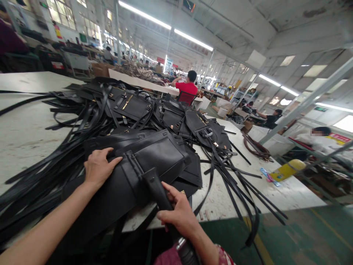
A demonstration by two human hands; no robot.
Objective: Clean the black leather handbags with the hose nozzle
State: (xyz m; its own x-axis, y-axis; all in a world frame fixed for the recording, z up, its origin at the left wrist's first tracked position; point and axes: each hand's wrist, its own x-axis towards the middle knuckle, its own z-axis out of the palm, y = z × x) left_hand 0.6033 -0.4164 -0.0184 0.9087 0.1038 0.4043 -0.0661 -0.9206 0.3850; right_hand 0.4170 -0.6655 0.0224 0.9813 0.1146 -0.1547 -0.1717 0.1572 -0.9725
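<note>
My left hand [97,169] is closed on the edge of a black leather bag panel [154,154], thumb and fingers curled against it. The panel has a stitched pocket and a narrow strap piece across it. My right hand [179,211] is wrapped round a black leather strap [157,187], whose wider end lies over the panel's lower part. A metal fitting [180,243] shows on the strap below that hand. Behind the panel, a pile of black leather bag pieces [135,105] with gold-coloured hardware covers much of the white table [278,191].
Long black straps [239,195] hang over the table's front right edge. A yellow bottle [289,170] lies at the right, with a brown coiled strap [255,145] behind it. A person in red [187,86] sits beyond the table. Metal posts stand at the right.
</note>
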